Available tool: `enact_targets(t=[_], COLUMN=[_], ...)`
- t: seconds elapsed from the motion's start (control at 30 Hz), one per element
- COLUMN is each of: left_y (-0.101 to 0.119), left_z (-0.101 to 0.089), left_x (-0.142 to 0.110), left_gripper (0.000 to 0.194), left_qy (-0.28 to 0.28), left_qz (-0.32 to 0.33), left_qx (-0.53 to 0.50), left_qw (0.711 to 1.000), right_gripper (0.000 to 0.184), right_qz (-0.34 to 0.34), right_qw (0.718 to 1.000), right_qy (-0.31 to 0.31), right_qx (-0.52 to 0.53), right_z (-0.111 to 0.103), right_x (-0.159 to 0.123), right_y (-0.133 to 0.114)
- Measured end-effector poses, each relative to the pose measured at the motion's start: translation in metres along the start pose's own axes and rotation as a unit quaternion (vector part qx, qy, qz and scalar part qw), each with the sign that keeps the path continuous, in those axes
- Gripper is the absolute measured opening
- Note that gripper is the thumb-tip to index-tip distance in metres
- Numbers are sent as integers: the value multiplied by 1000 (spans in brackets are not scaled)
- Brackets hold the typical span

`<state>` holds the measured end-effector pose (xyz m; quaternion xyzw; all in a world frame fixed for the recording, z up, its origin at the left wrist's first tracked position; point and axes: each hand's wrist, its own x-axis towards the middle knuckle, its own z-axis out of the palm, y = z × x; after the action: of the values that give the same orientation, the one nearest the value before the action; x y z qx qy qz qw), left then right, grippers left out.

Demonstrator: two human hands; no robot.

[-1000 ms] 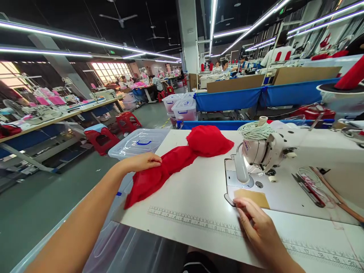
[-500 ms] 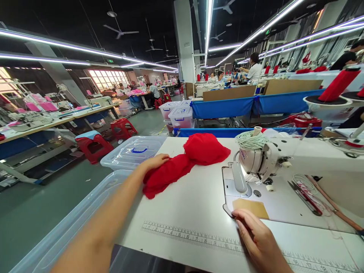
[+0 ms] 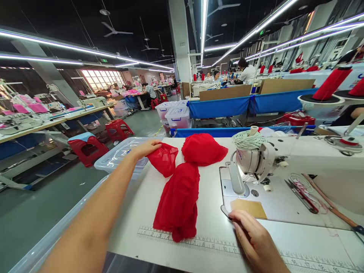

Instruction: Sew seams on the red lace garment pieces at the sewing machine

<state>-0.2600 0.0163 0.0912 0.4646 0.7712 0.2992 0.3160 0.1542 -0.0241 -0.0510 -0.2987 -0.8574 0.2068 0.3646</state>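
Observation:
My left hand [image 3: 150, 147] is closed on the edge of a sheer red fabric piece [image 3: 165, 158], lifted at the table's far left. A crumpled red fabric bundle [image 3: 182, 197] lies in front of it, reaching over the printed ruler [image 3: 212, 244]. Behind that rests another red bundle [image 3: 202, 149]. My right hand [image 3: 253, 235] lies on the table with fingers loosely curled and thumb apart, fingertips against the curved metal tab [image 3: 225, 211] at the sewing machine's bed. No cloth is in it. The sewing machine [image 3: 253, 163] stands to the right, with pale green cord on its head.
Red-handled snips [image 3: 303, 196] lie under the machine arm. A tan patch [image 3: 248, 208] sits on its bed. Clear plastic bins [image 3: 113, 155] border the table's left side. Red thread cones [image 3: 332, 83] stand at right. Co-workers sit at machines farther back.
My left hand has moved slightly left and up, now pulling a red piece away from the pile. The front bundle has swung toward me, onto the ruler. My right hand stays by the tab.

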Motion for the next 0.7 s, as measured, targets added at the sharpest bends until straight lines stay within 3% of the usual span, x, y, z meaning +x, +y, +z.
enact_targets(t=[0.17, 0.33, 0.43, 0.53, 0.63, 0.7], left_y=[-36, -48, -41, -22, 2, 13], left_z=[20, 20, 20, 35, 70, 100], left_x=[16, 16, 13, -3, -41, -73], left_gripper=[36, 35, 35, 33, 17, 16], left_qy=[28, 38, 79, 136, 149, 113], left_qz=[-65, -25, 11, 55, 130, 173], left_qx=[43, 111, 168, 215, 238, 246], left_qw=[997, 993, 983, 966, 951, 947], right_gripper=[20, 21, 20, 20, 20, 21], right_qz=[-3, 1, -1, 1, 5, 10], right_qw=[1000, 1000, 1000, 1000, 1000, 1000], right_qy=[10, -6, -16, -13, -4, -10], right_qx=[7, 0, -2, -3, -1, 2], right_z=[1, 0, -1, -2, -2, -3], right_x=[1, 1, 1, 1, 1, 1], right_y=[-1, -2, -3, -4, -6, -7])
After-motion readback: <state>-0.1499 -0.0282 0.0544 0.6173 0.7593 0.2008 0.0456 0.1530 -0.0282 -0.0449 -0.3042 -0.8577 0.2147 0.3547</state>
